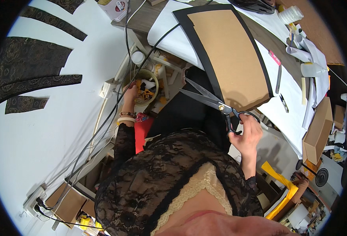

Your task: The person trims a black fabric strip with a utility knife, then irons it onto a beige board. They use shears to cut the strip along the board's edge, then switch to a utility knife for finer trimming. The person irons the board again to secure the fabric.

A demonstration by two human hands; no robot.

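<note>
My right hand (247, 133) is wrapped round the black handles of large tailor's scissors (221, 107). Their two metal blades are parted and point up and left, over my dark-clothed lap and beside the panel on the table. That panel (228, 51) is tan board with a black border along its edges. Low on the left, my left hand (130, 93) is at the near-left rim of a round bin (156, 89) holding yellow, white and dark scraps. Its fingers are small and partly hidden, so whether they grip anything does not show.
White paper (169, 29) covers the table under the panel. A red-and-grey utility knife (277, 70) and a dark pen-like tool (284, 103) lie right of it. Dark cables (114, 108) run across the left. Patterned dark pieces (28, 59) are on the white wall. An open cardboard box (317, 131) stands right.
</note>
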